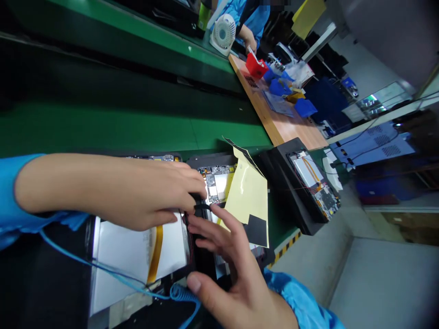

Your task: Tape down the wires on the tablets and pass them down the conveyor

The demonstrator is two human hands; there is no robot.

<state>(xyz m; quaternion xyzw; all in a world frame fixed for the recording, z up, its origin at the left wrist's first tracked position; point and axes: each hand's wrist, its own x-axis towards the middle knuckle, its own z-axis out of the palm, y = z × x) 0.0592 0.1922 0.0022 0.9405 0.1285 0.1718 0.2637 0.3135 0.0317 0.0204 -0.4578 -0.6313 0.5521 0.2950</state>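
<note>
Head view shows an open device (126, 251) partly hidden by the left hand (164, 192), a second device (219, 180) partly screened by a yellow sheet (252, 192). A red bin (255, 67) holds something white, indistinct. Between the devices, a black strip (202, 207) touches the index finger of the splayed right hand (240, 269); whether the left pinches it, I cannot tell.

Bright blue sleeves (302, 297); wrinkled cuffs (279, 284)
</note>
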